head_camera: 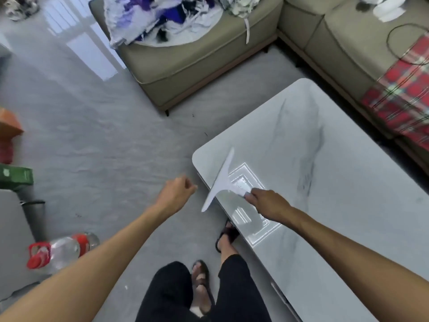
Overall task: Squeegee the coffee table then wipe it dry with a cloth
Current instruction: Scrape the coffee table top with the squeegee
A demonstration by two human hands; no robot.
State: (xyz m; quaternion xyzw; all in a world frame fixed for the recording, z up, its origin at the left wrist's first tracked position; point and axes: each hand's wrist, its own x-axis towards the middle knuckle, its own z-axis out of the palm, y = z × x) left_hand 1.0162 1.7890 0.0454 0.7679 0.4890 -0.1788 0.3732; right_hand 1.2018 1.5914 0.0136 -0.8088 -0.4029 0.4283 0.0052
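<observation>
A white marble-look coffee table [336, 194] fills the right of the view. My right hand [267, 204] grips the handle of a white squeegee [221, 180], whose long blade lies along the table's near left edge, its lower end past the rim. My left hand [177, 192] hovers over the floor just left of the table, fingers curled closed and holding nothing. No cloth is in either hand.
A beige corner sofa [185, 66] runs behind the table, piled with laundry [162, 17] and a red plaid bag [404, 98]. A plastic bottle with a red cap [58, 252] lies on the grey floor at left, near boxes. My sandalled feet [202, 284] stand beside the table.
</observation>
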